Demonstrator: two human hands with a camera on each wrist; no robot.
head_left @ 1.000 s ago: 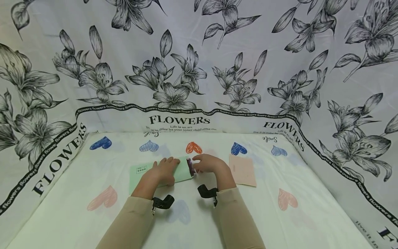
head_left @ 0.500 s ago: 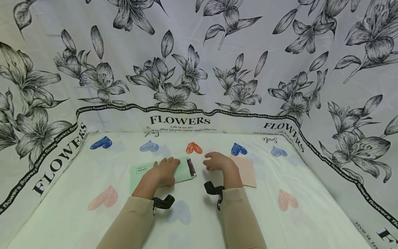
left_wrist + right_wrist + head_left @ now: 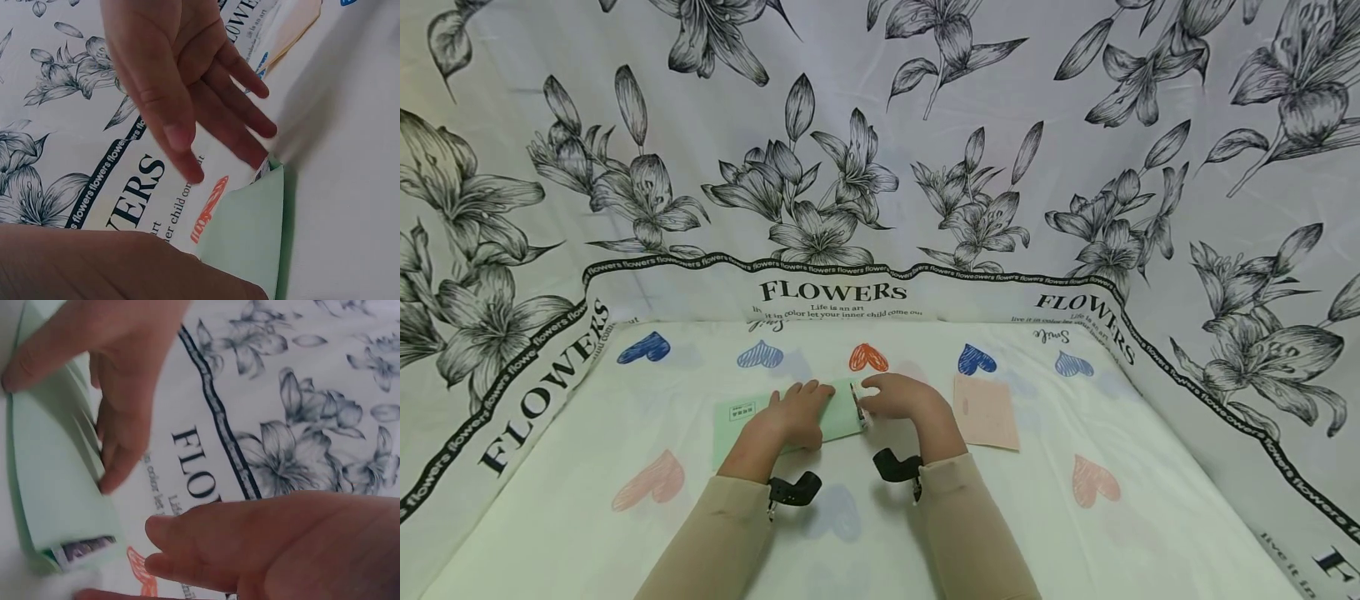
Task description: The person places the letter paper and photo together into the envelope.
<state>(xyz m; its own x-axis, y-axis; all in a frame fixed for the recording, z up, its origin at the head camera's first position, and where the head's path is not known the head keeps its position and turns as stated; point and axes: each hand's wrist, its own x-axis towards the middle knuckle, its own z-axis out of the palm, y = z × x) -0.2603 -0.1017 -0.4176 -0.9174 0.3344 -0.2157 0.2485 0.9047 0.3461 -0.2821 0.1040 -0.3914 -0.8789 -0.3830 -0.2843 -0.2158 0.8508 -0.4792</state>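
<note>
A pale green envelope lies on the table, its mouth to the right. My left hand holds it across the width, thumb on the near edge and fingers on the far edge, as the right wrist view shows. Within the mouth sits a dark purple and white printed piece, perhaps a card; most of it is hidden inside. At that mouth is my right hand, its fingers extended and spread in the left wrist view. The fingertips are close to the printed end; whether they touch it I cannot tell.
A pale pink paper piece, possibly another envelope, lies to the right of my right hand. White cloth with printed hearts covers the table. A flower-patterned curtain surrounds the back and sides.
My right hand drew back to the right from the mouth, then came in again to the left. The printed piece sticks out less than before. My left hand and the envelope have stayed put.
</note>
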